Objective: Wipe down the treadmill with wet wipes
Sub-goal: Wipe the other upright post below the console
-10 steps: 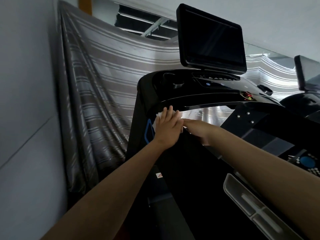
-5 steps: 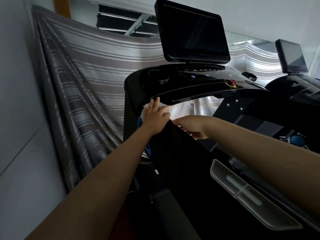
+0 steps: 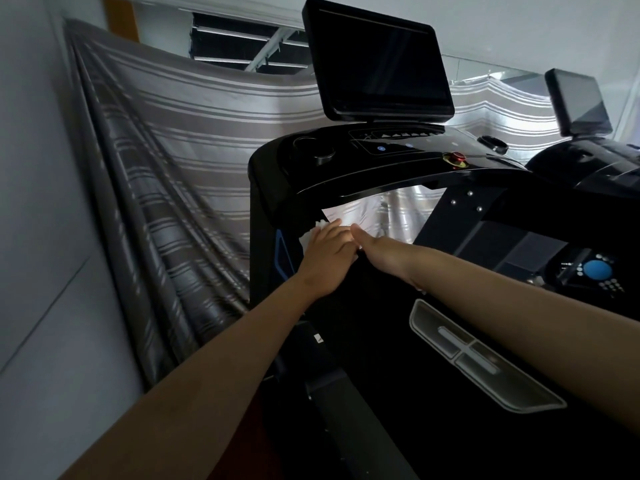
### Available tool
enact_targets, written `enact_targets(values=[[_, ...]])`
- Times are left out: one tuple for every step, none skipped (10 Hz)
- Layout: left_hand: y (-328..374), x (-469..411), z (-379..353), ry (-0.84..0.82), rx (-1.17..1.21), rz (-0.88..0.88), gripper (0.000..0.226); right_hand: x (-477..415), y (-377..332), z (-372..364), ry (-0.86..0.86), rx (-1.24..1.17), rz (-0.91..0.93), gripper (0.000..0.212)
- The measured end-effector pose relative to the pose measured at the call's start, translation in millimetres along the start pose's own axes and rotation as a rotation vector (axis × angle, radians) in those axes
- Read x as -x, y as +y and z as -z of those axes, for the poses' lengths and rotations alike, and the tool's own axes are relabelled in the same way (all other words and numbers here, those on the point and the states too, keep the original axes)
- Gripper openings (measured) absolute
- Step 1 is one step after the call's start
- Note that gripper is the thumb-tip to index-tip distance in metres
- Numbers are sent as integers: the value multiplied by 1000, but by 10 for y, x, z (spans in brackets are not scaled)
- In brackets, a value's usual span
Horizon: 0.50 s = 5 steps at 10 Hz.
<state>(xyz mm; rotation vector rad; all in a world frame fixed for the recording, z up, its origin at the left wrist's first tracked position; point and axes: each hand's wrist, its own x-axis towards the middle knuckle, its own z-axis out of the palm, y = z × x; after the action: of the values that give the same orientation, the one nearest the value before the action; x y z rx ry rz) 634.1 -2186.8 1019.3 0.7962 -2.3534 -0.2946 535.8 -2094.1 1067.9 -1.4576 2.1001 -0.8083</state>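
Note:
The black treadmill (image 3: 349,174) stands in front of me with its dark screen (image 3: 377,60) above the console. My left hand (image 3: 325,259) lies flat with straight fingers on a white wet wipe (image 3: 309,239), pressing it against the top of the left upright just under the console. My right hand (image 3: 379,254) rests right beside it on the upright's inner edge, thumb stretched toward the left hand. Its fingers drop behind the edge and are hidden. A sliver of white shows between the two hands.
A grey striped curtain (image 3: 166,188) hangs close on the left, against a pale wall (image 3: 38,237). A grey tray-like side panel (image 3: 478,358) sits lower right. A second treadmill with its own screen (image 3: 578,102) stands at the right. A red stop button (image 3: 456,157) sits on the console.
My left hand with the wipe has slid slightly down the upright from the console's underside. My right hand stays beside it, its thumb now stretched out. The camera view shifted.

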Motion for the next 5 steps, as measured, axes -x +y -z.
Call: enact_targets(values=[[-60, -2, -21, -41, -44, -69, 63, -48, 5, -19, -11, 45, 26, 68], [-169, -32, -100, -31, -95, -102, 69, -64, 10, -16, -26, 92, 26, 63], [-173, -28, -125, -61, -113, -94, 55, -35, 42, 8, -27, 133, 38, 56], [-136, -25, -107, -45, -117, -129, 48, -8, 57, 3, -52, 179, 64, 49], [-158, -57, -129, -21, -76, -166, 44, 15, 50, -8, -62, 223, 75, 45]])
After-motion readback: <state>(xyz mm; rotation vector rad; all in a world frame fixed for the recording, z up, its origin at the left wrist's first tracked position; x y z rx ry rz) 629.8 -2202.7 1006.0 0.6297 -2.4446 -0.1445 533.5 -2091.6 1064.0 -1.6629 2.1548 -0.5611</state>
